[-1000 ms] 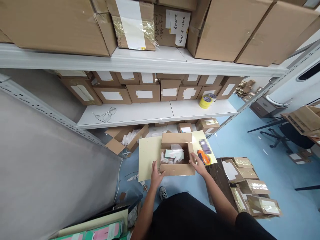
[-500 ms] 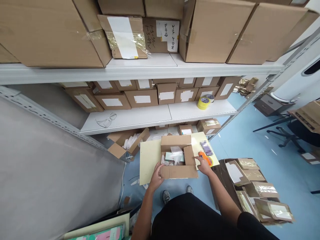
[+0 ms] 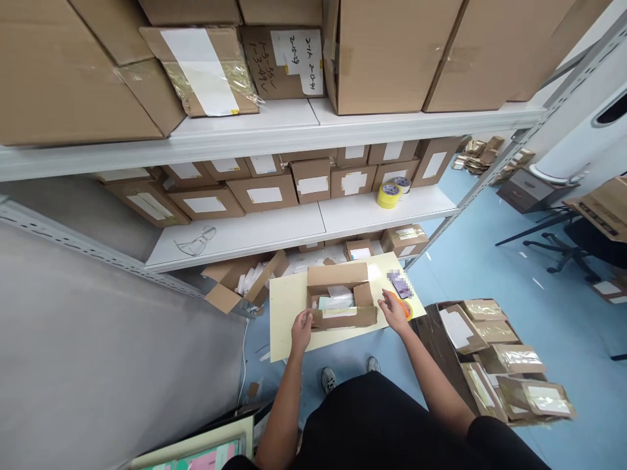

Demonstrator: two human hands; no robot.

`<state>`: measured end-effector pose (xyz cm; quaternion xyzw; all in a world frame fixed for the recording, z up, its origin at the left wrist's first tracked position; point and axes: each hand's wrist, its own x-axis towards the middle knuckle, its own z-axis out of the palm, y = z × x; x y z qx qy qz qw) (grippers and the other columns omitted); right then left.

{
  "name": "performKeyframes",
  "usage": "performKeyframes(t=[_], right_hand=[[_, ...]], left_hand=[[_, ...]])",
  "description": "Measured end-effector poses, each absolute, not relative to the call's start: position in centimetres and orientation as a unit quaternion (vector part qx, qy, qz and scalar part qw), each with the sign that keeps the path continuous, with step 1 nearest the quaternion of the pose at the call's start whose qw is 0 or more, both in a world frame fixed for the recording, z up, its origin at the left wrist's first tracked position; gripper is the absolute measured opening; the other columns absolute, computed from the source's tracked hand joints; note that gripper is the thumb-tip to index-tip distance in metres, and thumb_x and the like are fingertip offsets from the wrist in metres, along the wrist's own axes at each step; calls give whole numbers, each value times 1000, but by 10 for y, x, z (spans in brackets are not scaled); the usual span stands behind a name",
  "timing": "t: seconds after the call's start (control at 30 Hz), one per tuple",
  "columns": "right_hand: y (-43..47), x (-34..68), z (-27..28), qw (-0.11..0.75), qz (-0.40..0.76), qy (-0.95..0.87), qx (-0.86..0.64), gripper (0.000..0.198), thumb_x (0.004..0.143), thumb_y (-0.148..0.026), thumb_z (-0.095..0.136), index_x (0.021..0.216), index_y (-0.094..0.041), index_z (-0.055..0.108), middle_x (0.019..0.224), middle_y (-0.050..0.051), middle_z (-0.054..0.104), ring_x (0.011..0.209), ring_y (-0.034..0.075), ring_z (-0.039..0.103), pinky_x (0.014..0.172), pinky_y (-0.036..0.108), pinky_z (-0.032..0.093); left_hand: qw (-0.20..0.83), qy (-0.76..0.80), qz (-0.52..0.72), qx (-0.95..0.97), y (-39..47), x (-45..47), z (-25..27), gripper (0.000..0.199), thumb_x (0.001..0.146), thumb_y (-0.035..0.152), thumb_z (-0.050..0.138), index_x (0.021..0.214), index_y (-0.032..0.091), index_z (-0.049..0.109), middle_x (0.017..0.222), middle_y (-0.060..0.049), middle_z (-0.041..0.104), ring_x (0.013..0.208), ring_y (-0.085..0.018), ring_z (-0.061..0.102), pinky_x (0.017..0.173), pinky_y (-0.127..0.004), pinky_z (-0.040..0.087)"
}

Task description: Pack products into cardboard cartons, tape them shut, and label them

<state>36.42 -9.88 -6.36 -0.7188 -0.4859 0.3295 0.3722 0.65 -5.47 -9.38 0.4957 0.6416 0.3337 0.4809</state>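
Observation:
An open cardboard box (image 3: 341,273) sits on a pale yellow board, its flaps up and spread. Inside it lie clear plastic wrapping (image 3: 339,293) and a pale green item (image 3: 324,303). My left hand (image 3: 301,330) is closed on the box's front left corner, thumb and fingertips at the edge. My right hand (image 3: 394,312) is to the right of the box, apart from it, fingers stretched out over an orange tape dispenser (image 3: 406,308) with yellow tape. The hand partly hides the dispenser.
The board (image 3: 283,326) also bears a purple, blurred-out item (image 3: 401,285). Behind it, a shelf (image 3: 274,232) holds labelled boxes, glasses (image 3: 196,241) and tape rolls (image 3: 388,195). A box with white pieces (image 3: 251,279) stands left. Taped parcels (image 3: 504,359) fill a carton at right.
The box's front flap, earlier spread flat toward me, now stands more upright. My right hand has come away from the box's right flap. The view has shifted slightly.

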Motion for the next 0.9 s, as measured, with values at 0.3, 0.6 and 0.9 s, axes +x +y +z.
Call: performKeyframes(t=[0.3, 0.6, 0.9], right_hand=[[-133, 327, -107, 186, 292, -649, -678, 65, 82, -21, 64, 146, -25, 57, 169, 9, 32, 157, 35, 26, 124, 53, 34], [-153, 328, -139, 154, 274, -672, -671, 93, 75, -11, 56, 162, -33, 32, 175, 3, 16, 161, 26, 16, 127, 51, 26], [-159, 317, -123, 202, 259, -643, -691, 86, 80, -14, 59, 160, -33, 36, 172, 3, 25, 159, 31, 21, 126, 54, 30]], left_hand=[[370, 679, 324, 545, -60, 21, -105, 67, 89, 25, 59, 155, 23, 44, 151, -11, 55, 126, -25, 63, 108, -37, 52], [395, 625, 286, 610, 63, 17, -66, 82, 85, 33, 73, 158, 18, 39, 165, -15, 38, 154, -31, 34, 126, -44, 28], [396, 603, 319, 614, 76, 22, -69, 38, 96, 43, 55, 118, 19, 73, 120, -11, 73, 123, -28, 62, 111, -41, 46]])
